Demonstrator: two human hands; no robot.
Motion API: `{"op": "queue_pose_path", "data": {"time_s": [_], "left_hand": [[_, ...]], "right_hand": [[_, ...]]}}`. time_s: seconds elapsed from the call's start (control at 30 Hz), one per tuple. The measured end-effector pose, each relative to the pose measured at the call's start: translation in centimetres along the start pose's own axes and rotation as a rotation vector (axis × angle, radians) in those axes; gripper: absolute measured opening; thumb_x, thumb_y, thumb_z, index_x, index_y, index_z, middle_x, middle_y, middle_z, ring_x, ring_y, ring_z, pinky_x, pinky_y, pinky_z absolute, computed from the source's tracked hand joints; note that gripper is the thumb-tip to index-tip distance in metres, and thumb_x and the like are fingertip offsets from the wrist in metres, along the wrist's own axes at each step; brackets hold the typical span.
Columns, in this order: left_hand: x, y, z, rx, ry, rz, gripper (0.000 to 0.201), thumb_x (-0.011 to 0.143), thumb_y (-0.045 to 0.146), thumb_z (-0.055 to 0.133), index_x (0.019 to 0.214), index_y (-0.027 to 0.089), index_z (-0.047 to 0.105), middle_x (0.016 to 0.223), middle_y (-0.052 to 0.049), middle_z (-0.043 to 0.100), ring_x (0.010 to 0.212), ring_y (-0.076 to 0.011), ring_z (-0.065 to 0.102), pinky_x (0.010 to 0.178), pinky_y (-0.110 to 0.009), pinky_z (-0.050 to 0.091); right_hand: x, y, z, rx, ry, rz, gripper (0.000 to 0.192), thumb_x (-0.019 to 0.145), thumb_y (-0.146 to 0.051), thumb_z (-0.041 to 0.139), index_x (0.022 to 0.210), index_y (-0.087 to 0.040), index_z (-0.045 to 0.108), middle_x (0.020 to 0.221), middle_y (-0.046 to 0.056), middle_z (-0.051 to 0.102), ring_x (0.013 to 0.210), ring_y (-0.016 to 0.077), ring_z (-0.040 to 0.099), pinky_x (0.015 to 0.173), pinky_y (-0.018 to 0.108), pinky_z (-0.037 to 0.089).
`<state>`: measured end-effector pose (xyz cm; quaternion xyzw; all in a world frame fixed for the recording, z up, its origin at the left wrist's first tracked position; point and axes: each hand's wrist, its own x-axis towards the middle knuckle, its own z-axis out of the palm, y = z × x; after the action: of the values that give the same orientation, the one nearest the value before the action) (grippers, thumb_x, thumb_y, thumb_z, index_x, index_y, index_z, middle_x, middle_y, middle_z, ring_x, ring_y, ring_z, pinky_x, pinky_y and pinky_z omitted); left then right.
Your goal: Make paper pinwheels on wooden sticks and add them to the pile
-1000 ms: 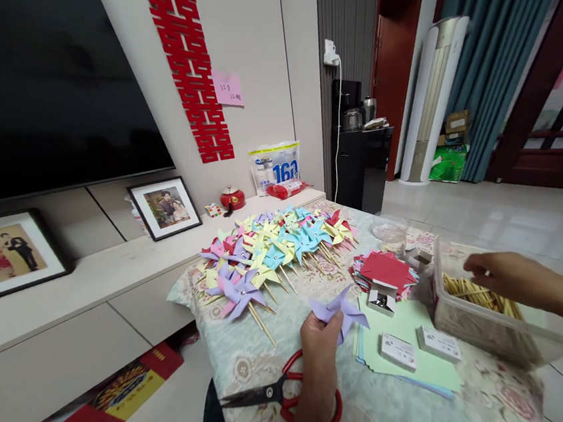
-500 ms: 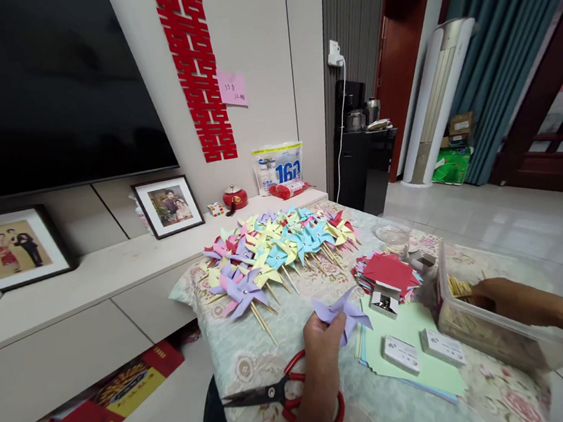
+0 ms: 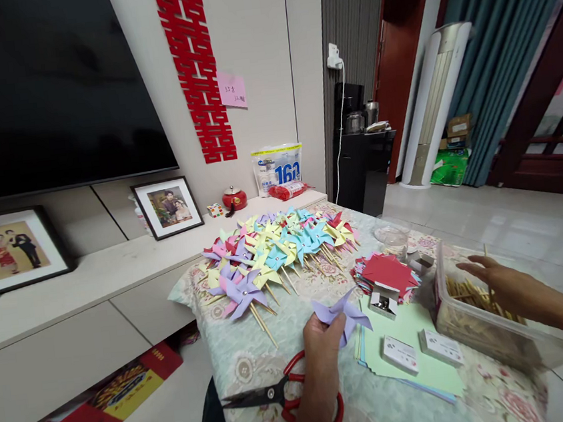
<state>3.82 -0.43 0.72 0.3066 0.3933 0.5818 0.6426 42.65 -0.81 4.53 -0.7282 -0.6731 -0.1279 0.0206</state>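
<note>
My left hand [image 3: 322, 348] pinches a folded purple paper pinwheel [image 3: 343, 310] without a stick, just above the floral tablecloth [image 3: 256, 354]. My right hand [image 3: 508, 286] is over a clear plastic box [image 3: 476, 337] full of wooden sticks [image 3: 463, 288]. It holds one thin wooden stick [image 3: 487, 263] upright between its fingers. A small open box of pins [image 3: 382, 302] lies between the two hands.
Several finished pinwheels on sticks [image 3: 275, 248] are piled at the far end of the table. Red-handled scissors [image 3: 280, 392] lie by my left wrist. Nearby are a red paper stack [image 3: 386, 270], green sheets [image 3: 409, 325] with two small boxes [image 3: 400, 353], and a glass bowl [image 3: 390, 234].
My right hand dipped into the box of sticks and has now come up with one stick. My left hand with the purple pinwheel has hardly moved.
</note>
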Motion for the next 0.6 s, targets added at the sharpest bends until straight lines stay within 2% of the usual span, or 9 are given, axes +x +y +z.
{"op": "queue_pose_path", "data": {"time_s": [0.07, 0.17, 0.37, 0.47, 0.53, 0.6], "left_hand": [[0.0, 0.0, 0.0, 0.005, 0.005, -0.001, 0.030, 0.063, 0.024, 0.082, 0.088, 0.010, 0.076, 0.085, -0.009, 0.079, 0.074, -0.0201, 0.069, 0.072, -0.029, 0.052], [-0.1, 0.1, 0.0, -0.008, 0.008, -0.005, 0.031, 0.062, 0.024, 0.082, 0.090, 0.011, 0.077, 0.087, -0.008, 0.080, 0.075, -0.0201, 0.069, 0.073, -0.029, 0.052], [-0.2, 0.0, -0.1, -0.003, 0.004, -0.008, 0.030, 0.060, 0.025, 0.083, 0.087, 0.011, 0.077, 0.085, -0.008, 0.079, 0.072, -0.0191, 0.067, 0.071, -0.028, 0.051], [-0.2, 0.0, -0.2, 0.015, -0.004, -0.006, 0.030, 0.061, 0.025, 0.083, 0.087, 0.011, 0.077, 0.081, -0.007, 0.078, 0.072, -0.0183, 0.066, 0.071, -0.028, 0.050], [-0.3, 0.0, -0.2, 0.023, -0.008, -0.007, 0.028, 0.062, 0.025, 0.082, 0.086, 0.011, 0.077, 0.076, -0.006, 0.076, 0.070, -0.0174, 0.064, 0.070, -0.027, 0.050], [-0.4, 0.1, -0.2, 0.018, -0.005, -0.013, 0.027, 0.062, 0.025, 0.082, 0.084, 0.011, 0.077, 0.072, -0.004, 0.075, 0.066, -0.0161, 0.063, 0.069, -0.027, 0.050]], "right_hand": [[0.1, 0.3, -0.3, -0.010, -0.041, -0.026, 0.077, 0.068, 0.010, 0.039, 0.137, -0.017, 0.061, 0.150, 0.023, 0.047, 0.096, 0.0269, 0.074, 0.070, 0.030, 0.057], [0.1, 0.1, -1.2, -0.033, -0.051, -0.023, 0.081, 0.069, 0.008, 0.037, 0.146, -0.016, 0.049, 0.158, 0.024, 0.034, 0.090, 0.0280, 0.075, 0.065, 0.034, 0.057], [-0.1, -1.6, -2.0, -0.055, -0.157, -0.040, 0.080, 0.073, 0.010, 0.034, 0.148, -0.015, 0.046, 0.161, 0.025, 0.025, 0.092, 0.0275, 0.075, 0.063, 0.032, 0.055], [0.0, -1.7, -2.0, -0.031, -0.118, 0.000, 0.084, 0.072, 0.008, 0.037, 0.153, -0.017, 0.038, 0.163, 0.026, 0.015, 0.078, 0.0226, 0.076, 0.059, 0.030, 0.054], [0.3, -1.3, -2.3, -0.019, -0.076, 0.007, 0.084, 0.073, 0.007, 0.038, 0.153, -0.018, 0.036, 0.162, 0.027, 0.018, 0.077, 0.0222, 0.076, 0.059, 0.030, 0.055], [0.8, -0.9, -2.9, -0.042, -0.043, -0.010, 0.079, 0.075, 0.006, 0.038, 0.151, -0.016, 0.040, 0.152, 0.027, 0.041, 0.085, 0.0264, 0.076, 0.064, 0.032, 0.056]]}}
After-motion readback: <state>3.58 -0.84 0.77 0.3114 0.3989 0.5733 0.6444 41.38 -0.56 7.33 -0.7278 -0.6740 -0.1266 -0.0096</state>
